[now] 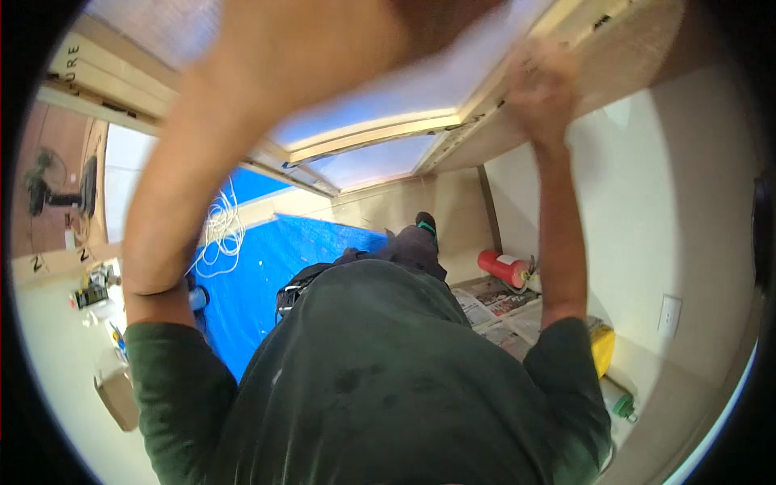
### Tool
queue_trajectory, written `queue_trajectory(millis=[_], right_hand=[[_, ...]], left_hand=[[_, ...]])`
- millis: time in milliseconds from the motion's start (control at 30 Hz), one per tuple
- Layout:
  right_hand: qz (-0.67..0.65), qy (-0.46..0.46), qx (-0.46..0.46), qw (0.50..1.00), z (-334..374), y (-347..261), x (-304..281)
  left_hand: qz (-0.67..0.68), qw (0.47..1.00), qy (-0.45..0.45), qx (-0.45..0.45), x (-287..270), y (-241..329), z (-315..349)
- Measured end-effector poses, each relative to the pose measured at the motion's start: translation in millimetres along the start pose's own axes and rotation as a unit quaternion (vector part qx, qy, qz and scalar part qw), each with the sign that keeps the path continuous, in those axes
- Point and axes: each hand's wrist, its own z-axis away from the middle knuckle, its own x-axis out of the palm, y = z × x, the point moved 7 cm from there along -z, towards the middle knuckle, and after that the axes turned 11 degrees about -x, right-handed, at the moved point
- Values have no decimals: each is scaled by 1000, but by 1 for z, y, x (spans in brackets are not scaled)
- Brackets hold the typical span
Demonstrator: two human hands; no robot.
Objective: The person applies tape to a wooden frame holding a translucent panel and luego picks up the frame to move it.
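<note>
Forearm [315,48] on the left crossed nearest, its hand out of sight above. Beyond it, the right hand [546,89] was at the wood frame [380,136] ahead, fingers seemingly curled; whether they grasped it, I could not tell. The step looked like 2-armed work there; the next move likely called for firm footing near the tarp [299,242].

Upper garment: 1 loose dark green shirt [380,323], with darker stains [349,381] and 1 small pale smear [278,377] on the front. Sleeves: 2, same green; left sleeve [174,380] and right sleeve [570,388] each end near the elbow. Right hand [543,85]: bare, detail blurred. Lower garment: dark trousers [414,249]. Footwear: 1 black shoe [426,220] visible, green trim. Waist, left side: black item [293,293] with pale parts, type indistinct.
</note>
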Motion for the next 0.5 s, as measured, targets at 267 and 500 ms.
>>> queue_trajectory(millis=[267,500], right_hand=[[-259,-303,145,906,179,-117,132],[-190,-356,93,910,198,-138,159]], left_hand=[[201,935,-247,-153,218,25,303],[66,939,-222,-255,268,52,322]])
